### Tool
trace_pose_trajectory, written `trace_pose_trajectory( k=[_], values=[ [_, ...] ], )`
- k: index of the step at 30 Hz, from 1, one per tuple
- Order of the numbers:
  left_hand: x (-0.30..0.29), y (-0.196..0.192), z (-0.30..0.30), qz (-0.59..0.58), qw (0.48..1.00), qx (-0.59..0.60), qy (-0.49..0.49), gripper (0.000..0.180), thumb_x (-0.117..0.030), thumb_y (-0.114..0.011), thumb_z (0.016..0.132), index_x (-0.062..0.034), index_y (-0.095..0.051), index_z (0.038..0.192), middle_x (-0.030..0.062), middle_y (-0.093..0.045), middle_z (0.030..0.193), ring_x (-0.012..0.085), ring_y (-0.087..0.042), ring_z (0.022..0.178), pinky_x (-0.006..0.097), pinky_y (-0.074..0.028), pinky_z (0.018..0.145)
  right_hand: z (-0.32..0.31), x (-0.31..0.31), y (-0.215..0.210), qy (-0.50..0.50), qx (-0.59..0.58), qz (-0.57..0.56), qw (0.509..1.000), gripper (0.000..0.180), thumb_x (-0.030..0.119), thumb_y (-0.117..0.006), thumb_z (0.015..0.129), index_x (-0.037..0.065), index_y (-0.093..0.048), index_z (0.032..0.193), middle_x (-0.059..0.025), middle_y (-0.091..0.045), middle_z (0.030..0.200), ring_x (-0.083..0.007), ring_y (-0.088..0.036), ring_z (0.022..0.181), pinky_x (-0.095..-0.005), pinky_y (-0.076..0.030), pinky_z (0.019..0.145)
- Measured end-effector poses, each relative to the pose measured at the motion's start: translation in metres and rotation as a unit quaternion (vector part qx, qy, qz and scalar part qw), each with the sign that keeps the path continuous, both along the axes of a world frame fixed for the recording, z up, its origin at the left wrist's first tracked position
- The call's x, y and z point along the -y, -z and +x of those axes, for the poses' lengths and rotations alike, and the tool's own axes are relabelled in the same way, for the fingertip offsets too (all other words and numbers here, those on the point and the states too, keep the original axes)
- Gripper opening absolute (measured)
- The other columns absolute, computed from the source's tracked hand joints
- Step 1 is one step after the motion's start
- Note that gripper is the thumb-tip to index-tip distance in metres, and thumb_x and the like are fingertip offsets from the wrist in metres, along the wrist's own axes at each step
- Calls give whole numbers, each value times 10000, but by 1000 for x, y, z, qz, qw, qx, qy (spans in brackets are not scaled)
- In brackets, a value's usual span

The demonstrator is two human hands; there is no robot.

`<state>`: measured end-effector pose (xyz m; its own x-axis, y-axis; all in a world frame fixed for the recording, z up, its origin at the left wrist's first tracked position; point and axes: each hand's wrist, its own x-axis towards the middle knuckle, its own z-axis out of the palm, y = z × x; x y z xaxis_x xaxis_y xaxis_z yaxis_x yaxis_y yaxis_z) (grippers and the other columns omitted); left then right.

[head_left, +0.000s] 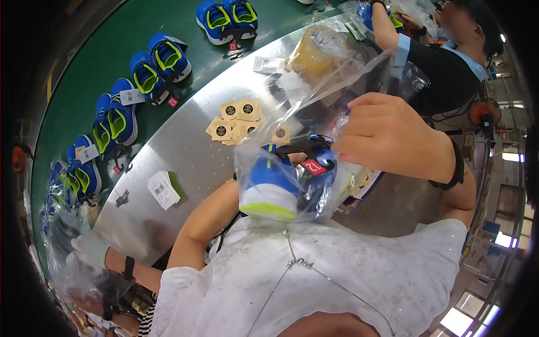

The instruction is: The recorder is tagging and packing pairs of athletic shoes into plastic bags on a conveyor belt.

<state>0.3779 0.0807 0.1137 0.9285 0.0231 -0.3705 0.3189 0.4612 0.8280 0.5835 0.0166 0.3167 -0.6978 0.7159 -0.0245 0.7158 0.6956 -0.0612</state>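
A pair of blue sneakers [268, 185] with white and lime soles is inside a clear plastic bag [314, 101], close against my chest. A black hanger with a red tag [313, 167] joins the shoes. My left hand [297, 158] is mostly hidden behind the shoes; a bit of finger shows at their tops, closed on the pair. At the right, my right hand [387, 135] has its fingers curled at the bag's open side, pinching the plastic. The bag's loose end stretches up and away over the metal table.
More sneaker pairs [163, 59] line the green conveyor [90, 50]. On the metal table [163, 140] lie brown paper squares [233, 121], white labels [163, 190] and a tape roll [320, 50]. Co-workers are at the far right [438, 73] and left, one gloved hand [90, 250] holding plastic.
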Motion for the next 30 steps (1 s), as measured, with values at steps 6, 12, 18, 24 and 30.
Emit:
trace_pose_trajectory(
  k=[6, 12, 18, 24, 30],
  values=[
    [11, -5, 6, 5, 999, -14, -30, 347, -222, -517, 949, -42, -520, 1246, 73, -583, 1126, 160, -568, 963, 312, -492, 822, 13, 12, -49, -85, -90, -168, 978, 115, 166, -678, 714, 86, -605, 750, -41, -590, 750, -224, -597, 724, -325, -481, 598],
    [21, -11, 29, -36, 998, -4, -42, 368, -184, -482, 962, -40, -476, 1300, 86, -559, 1191, 161, -545, 1051, 316, -467, 902, 16, 26, -64, 85, -75, -142, 983, 375, 63, -657, 712, -61, -548, 1049, -162, -620, 962, -320, -616, 781, -370, -523, 607],
    [16, 60, 50, -478, 853, 207, 32, 409, -226, -526, 954, -25, -477, 1307, 45, -569, 1152, 97, -530, 1015, 267, -461, 887, 7, 14, -36, 94, 67, -310, 944, 292, 45, -550, 781, -44, -510, 1057, -197, -569, 1020, -357, -596, 877, -386, -503, 762],
    [11, 39, 56, -122, 963, 215, 111, 526, -316, -499, 956, -9, -393, 1369, 66, -513, 1255, 96, -480, 1108, 269, -419, 950, 12, 21, -4, 148, 18, -345, 927, 406, 16, -516, 796, -4, -473, 1200, -184, -550, 1101, -369, -570, 939, -408, -482, 811],
    [18, 42, 77, -98, 956, 228, 159, 563, -336, -494, 945, -8, -372, 1386, 89, -468, 1335, 123, -450, 1201, 278, -371, 1018, 1, 1, 10, 146, -66, -467, 869, 403, 302, -487, 940, 31, -506, 1238, -193, -525, 1144, -365, -505, 1069, -426, -403, 922]
  ],
)
